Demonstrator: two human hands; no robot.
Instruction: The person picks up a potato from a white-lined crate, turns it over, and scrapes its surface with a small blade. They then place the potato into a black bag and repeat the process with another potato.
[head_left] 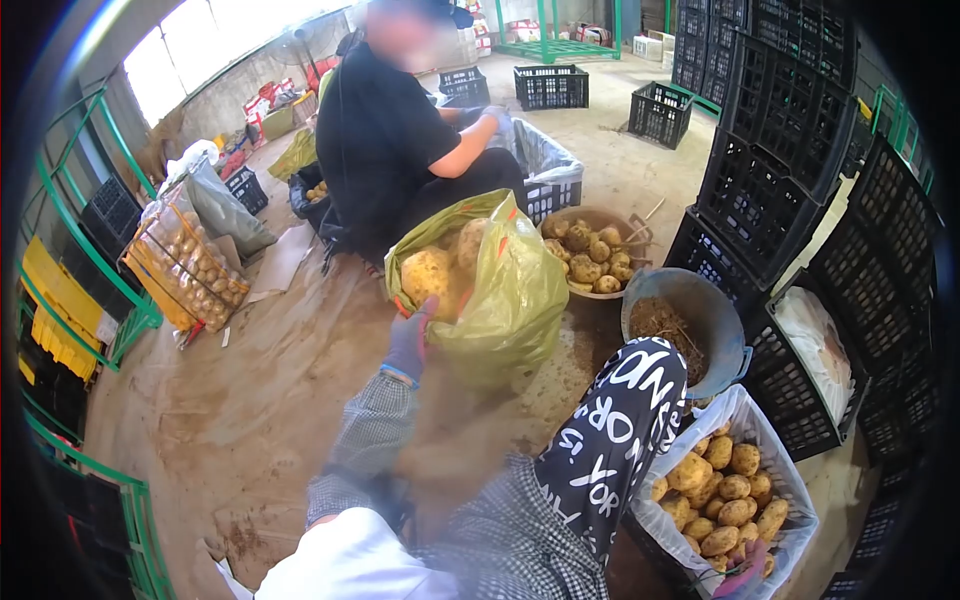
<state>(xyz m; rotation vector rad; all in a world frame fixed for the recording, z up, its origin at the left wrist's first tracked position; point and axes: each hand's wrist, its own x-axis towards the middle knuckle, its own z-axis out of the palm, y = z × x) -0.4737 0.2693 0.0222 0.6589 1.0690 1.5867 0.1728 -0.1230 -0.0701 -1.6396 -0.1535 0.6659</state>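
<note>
My left hand (pixel 408 342), in a purple-blue glove, grips the near left rim of a yellow-green woven sack (pixel 500 325). Large potatoes (pixel 428 278) show in the sack's mouth. At the lower right my right hand (pixel 742 572), in a pinkish glove, is at the near end of a crate with a clear plastic liner (pixel 795 540). Several potatoes (pixel 735 487) fill this crate beside my leg, some right by the glove. The right fingers are partly hidden, and I cannot tell what they hold.
A co-worker (pixel 385 140) sits ahead by a lined crate (pixel 550 165). A basin of potatoes (pixel 592 250) and a grey tub with dirt (pixel 685 325) stand near my knee. Black crates (pixel 765 150) rise in stacks at right. A mesh sack of potatoes (pixel 190 262) is at left.
</note>
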